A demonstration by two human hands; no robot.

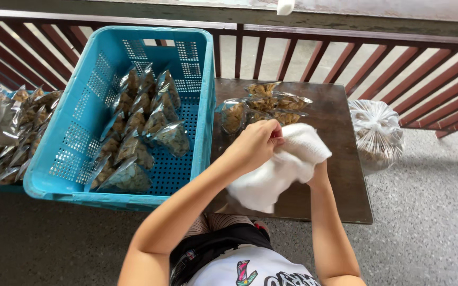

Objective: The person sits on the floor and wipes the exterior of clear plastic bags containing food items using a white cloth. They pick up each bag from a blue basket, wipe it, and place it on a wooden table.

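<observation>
A soft white cloth towel [279, 169], judged light and limp and best gathered by its folds, is held above the dark wooden table [345, 159], pinched closed in the left hand [255, 143] while the right hand [320, 172] is largely hidden beneath it, grip unclear.

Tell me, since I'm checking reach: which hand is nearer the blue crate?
Left. The left hand grips the white cloth just beside the blue crate; the right hand sits farther away, under the cloth.
</observation>
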